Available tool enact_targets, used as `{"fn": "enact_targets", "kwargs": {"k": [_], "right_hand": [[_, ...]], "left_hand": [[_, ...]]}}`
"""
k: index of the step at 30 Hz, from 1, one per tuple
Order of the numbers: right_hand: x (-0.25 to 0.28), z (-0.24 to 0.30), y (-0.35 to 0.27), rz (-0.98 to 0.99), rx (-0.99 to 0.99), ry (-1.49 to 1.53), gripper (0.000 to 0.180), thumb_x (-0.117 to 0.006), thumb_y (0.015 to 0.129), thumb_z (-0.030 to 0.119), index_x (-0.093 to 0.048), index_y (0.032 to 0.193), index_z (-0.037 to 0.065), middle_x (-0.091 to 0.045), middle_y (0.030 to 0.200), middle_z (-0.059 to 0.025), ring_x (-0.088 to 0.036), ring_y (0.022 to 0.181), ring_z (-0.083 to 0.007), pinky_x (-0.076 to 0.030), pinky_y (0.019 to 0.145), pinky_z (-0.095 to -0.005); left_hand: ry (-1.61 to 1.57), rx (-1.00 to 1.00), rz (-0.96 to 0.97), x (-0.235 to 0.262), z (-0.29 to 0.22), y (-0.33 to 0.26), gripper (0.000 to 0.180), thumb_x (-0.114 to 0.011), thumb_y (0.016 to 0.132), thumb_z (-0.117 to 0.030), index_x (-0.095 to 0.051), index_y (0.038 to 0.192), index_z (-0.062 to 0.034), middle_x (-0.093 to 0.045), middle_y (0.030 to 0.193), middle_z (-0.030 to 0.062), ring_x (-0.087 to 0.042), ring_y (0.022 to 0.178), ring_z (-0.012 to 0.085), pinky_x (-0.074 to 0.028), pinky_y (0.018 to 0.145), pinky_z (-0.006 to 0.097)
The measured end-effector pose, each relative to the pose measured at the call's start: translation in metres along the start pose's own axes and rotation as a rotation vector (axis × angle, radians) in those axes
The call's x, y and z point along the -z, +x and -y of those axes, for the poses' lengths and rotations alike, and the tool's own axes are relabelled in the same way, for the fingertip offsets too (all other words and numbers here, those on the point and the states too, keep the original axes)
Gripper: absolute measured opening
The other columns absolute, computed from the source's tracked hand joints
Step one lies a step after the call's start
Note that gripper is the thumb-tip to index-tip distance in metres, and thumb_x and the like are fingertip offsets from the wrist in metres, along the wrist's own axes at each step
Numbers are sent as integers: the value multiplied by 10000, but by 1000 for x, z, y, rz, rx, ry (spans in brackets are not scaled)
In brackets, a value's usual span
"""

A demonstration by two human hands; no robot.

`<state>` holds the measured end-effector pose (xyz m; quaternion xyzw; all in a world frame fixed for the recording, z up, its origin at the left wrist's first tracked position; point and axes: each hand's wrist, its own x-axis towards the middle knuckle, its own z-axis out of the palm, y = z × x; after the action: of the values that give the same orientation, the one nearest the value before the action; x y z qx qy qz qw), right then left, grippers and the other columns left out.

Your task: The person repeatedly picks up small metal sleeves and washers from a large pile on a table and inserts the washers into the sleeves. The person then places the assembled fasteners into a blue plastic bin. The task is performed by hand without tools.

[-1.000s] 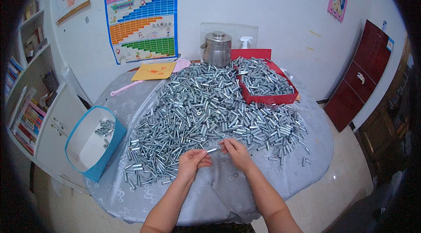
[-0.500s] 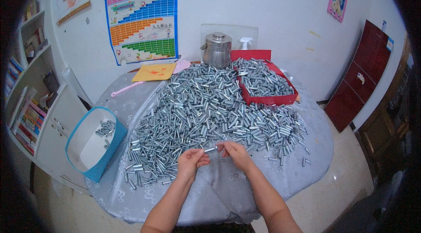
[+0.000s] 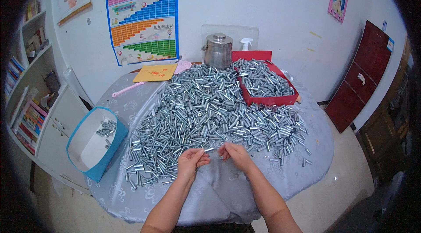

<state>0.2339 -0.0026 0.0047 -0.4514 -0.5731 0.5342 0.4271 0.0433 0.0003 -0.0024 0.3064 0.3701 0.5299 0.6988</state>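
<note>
Between the thumb and fingers of my left hand (image 3: 189, 162) is a short, shiny metal tube (image 3: 209, 149), its free end pointing right. My right hand (image 3: 237, 156) hovers just beyond that end, apart from it, with fingers bent together; whatever they may hold is too small to make out. Both hands are at the near edge of a wide heap of similar silver metal tubes and rods (image 3: 193, 106), spread over the table.
More metal pieces fill a red box (image 3: 272, 100) at the back right. A blue-rimmed white bin (image 3: 83, 145) at left holds several pieces. Behind the heap stand a steel pot (image 3: 218, 53) and a spray bottle (image 3: 246, 43). A yellow envelope (image 3: 155, 73) and pink stick (image 3: 128, 89) lie back left.
My right hand has drawn slightly right, away from the tube's end, leaving a gap. The left hand stays in place, still gripping the tube.
</note>
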Motion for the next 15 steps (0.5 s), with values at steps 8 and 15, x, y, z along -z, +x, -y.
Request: {"fn": "enact_targets", "kwargs": {"k": [8, 15], "right_hand": [[-9, 12, -2, -75, 25, 15, 296, -417, 914, 249, -548, 1028, 10, -580, 784, -22, -514, 649, -83, -434, 614, -209], [-5, -8, 2, -63, -15, -61, 257, -503, 872, 267, -574, 935, 28, -580, 762, -27, -532, 660, -94, -432, 599, -221]], "left_hand": [[7, -4, 2, 1, 2, 2, 133, -586, 813, -84, -554, 877, 27, -611, 765, 140, -620, 620, 187, -534, 550, 257], [21, -14, 34, -1, 4, 1, 105, -574, 818, -65, -558, 867, 27, -611, 762, 146, -623, 628, 197, -539, 560, 270]]}}
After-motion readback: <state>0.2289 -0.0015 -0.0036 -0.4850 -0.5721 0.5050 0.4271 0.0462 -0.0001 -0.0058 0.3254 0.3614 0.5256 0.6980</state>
